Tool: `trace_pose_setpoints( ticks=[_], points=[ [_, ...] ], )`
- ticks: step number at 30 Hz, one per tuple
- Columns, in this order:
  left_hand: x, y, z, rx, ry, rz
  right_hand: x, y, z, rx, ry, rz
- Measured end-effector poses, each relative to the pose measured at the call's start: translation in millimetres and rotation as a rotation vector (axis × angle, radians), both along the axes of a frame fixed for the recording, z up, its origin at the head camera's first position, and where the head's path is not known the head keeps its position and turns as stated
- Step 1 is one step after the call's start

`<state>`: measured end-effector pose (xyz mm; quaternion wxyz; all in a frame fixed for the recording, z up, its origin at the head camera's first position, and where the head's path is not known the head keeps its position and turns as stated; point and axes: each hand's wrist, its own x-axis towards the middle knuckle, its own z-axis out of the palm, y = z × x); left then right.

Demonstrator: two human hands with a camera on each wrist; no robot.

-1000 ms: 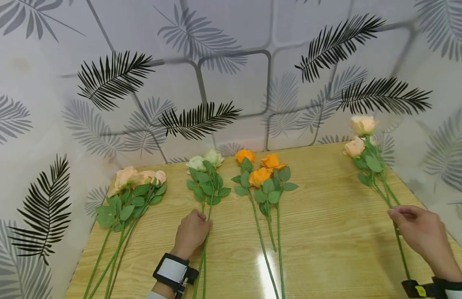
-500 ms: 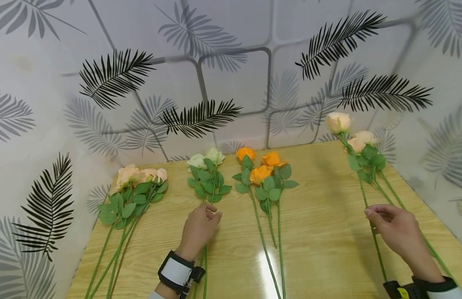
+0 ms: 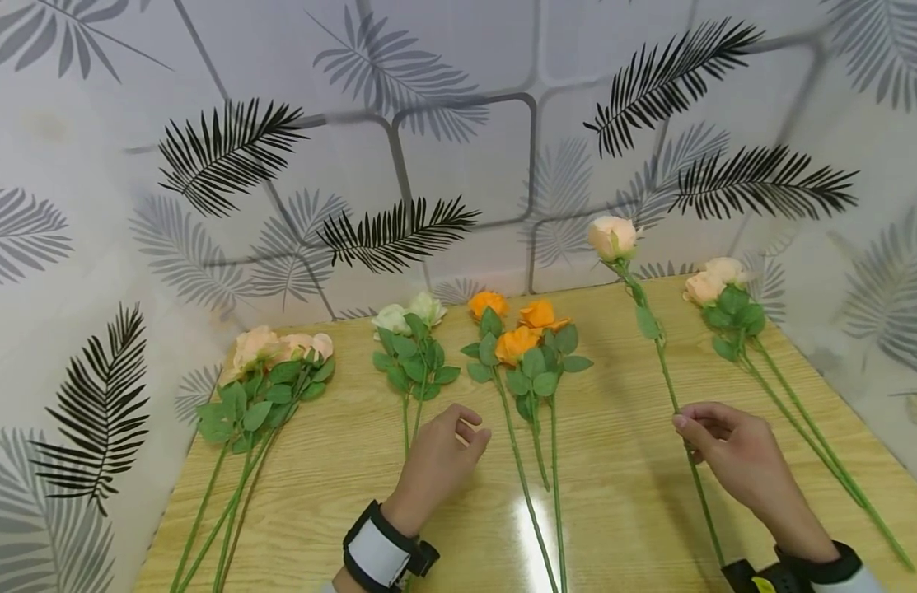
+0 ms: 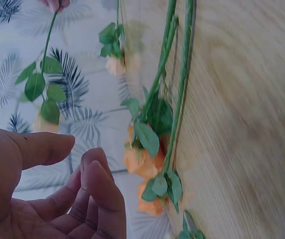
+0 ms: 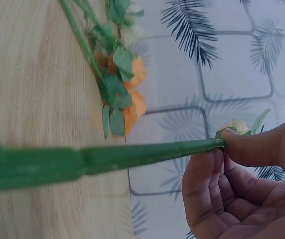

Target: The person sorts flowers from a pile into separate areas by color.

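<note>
My right hand (image 3: 743,461) pinches the green stem of a pale peach rose (image 3: 614,239) between thumb and fingers; the bloom points up and to the left. In the right wrist view this stem (image 5: 132,158) runs across toward the fingertips. My left hand (image 3: 443,461) holds nothing, its fingers loosely bent, between the white-green roses (image 3: 408,317) and the orange roses (image 3: 517,350). From the left wrist view, thumb and fingers (image 4: 100,184) stand apart with a gap between them. Two more peach roses (image 3: 713,284) lie to the right of my right hand.
Several peach roses (image 3: 258,350) with green leaves lie at the left of the wooden table (image 3: 629,494). A wall (image 3: 465,173) with leaf patterns rises behind the table's back edge. A strap with a device (image 3: 384,552) circles each wrist.
My right hand has moved left with one peach rose, drawing it away from two others that now lie on the table. My left hand has let go of the white-green roses and shifted right.
</note>
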<state>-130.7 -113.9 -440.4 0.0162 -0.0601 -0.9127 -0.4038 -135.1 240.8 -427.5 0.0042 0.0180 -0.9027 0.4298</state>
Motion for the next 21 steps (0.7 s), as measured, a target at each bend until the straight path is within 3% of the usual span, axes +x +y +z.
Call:
trace_pose_setpoints(
  ticks=[10,21],
  points=[
    [6.1,18.3,13.0,0.066,-0.011,-0.083,7.0,-15,5.2,-0.085,-0.103,0.102],
    [14.7,38.0,24.5,0.124,-0.013,-0.212,12.9,-39,12.0,-0.19,-0.035,0.216]
  ],
)
